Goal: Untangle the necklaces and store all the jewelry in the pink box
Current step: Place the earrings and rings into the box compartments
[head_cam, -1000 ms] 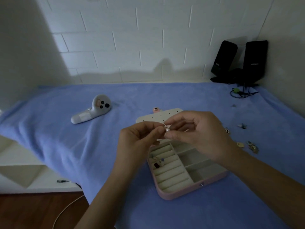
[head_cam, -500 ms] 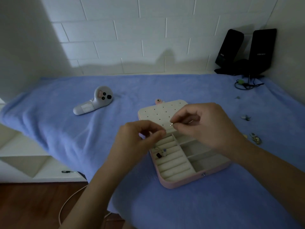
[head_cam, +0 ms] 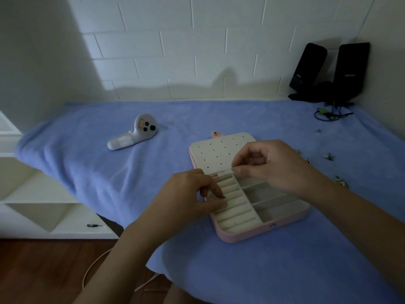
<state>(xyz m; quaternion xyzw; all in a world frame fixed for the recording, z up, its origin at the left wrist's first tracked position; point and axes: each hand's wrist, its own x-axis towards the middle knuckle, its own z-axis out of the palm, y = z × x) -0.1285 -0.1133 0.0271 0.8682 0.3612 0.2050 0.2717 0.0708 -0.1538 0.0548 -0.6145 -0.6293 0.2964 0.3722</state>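
Pink box [head_cam: 263,232] sits open mid-surface [head_cam: 285,270] on the blue cloth [head_cam: 98,167]. Its lid [head_cam: 214,152] is folded flat behind the tray, so the pinhole panel and the tray slots are both reachable at once. Head view only.

Left hand [head_cam: 188,194]: over the box's left half, fingers curled down with tips on the ring rolls [head_cam: 238,213]. Looks like it seats or steadies something in a slot. The fingers cover the spot, so I can't tell whether it grips anything.

Right hand [head_cam: 271,165]: over the box's hinge line, thumb and forefinger pinched together at the lid's near edge. Thin glint among the fingers, likely an earring piece [head_cam: 251,159], too small to confirm. The low position fits feeding it into the pinhole panel, my guess.

Loose jewelry [head_cam: 340,182] lies right of the box on the cloth, apart from it, not yet stored. No necklace identifiable. Controller [head_cam: 133,133] is left of and behind the box, speakers [head_cam: 328,71] far behind it to the right, both idle.

Delta vs 1.0 s ago: hands were joined above the box, both pinching one small pearl piece. At 0.5 s ago they had split. Now the left is down at the ring rolls and the right is at the lid edge. Box unmoved on the cloth.
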